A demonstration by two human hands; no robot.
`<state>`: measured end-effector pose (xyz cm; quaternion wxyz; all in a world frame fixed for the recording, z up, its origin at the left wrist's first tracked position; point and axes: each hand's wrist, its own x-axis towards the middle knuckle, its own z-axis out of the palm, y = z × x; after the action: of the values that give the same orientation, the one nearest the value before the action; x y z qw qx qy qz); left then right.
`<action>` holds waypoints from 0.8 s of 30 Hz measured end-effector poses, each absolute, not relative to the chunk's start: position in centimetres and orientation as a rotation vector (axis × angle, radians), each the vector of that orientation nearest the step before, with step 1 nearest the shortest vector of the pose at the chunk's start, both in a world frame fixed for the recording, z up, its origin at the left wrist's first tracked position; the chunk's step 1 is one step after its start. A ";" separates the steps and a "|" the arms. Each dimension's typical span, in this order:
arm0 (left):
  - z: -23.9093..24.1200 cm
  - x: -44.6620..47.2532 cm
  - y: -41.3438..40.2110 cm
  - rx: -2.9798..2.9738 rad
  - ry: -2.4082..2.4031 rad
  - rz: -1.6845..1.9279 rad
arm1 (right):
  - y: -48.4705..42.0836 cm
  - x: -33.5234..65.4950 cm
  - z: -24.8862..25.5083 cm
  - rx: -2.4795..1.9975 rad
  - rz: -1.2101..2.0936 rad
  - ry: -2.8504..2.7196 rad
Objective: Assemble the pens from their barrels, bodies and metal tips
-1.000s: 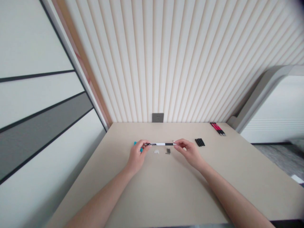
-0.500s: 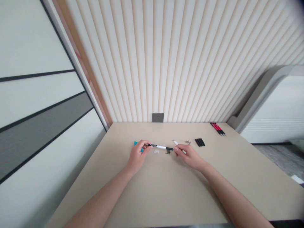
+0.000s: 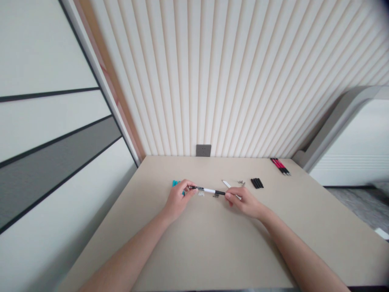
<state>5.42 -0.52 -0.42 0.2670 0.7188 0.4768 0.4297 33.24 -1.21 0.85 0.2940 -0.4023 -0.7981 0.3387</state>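
Observation:
Over the middle of a beige table [image 3: 212, 243], my left hand [image 3: 178, 200] pinches the left end of a thin black and white pen [image 3: 208, 190]. My right hand [image 3: 244, 200] is closed on the pen's right end. The pen is held just above the table, tilted slightly down to the right. A white stick-like piece [image 3: 226, 183] pokes out behind my right hand's fingers; whether that hand holds it I cannot tell. Something turquoise [image 3: 175, 183] lies behind my left hand.
Small white bits [image 3: 200, 193] and a small dark part [image 3: 215, 195] lie under the pen. Tiny metal parts [image 3: 241, 183], a group of black tubes [image 3: 257, 183] and red and black pens [image 3: 280, 166] lie to the right. A grey wall socket [image 3: 203, 150] sits behind the table.
The pen's right end has dropped from level to a slight downward tilt. My right hand moved a little down and toward me, uncovering the white piece and the metal parts behind it.

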 end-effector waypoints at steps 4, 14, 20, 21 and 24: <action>-0.9 5.4 -0.3 1.870 1.218 1.151 | -1.6 33.4 0.9 -1.085 1.326 -2.046; -1.5 7.0 -0.3 1.240 0.999 1.342 | -3.6 29.0 -0.2 -1.038 0.854 -2.228; -1.3 7.8 -1.3 1.274 0.926 1.216 | -4.2 27.3 -1.3 -1.091 0.756 -2.249; -1.2 7.9 -1.5 1.304 0.913 1.180 | -4.3 27.2 -1.3 -1.090 0.744 -2.267; -1.0 8.1 -2.1 1.365 0.871 1.079 | -4.4 27.2 -1.2 -1.047 0.736 -2.322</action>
<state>8.12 -2.12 -0.95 0.5628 0.5800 0.3700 0.4582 27.19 -4.43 -1.25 0.2429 -0.3831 -0.8496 0.2691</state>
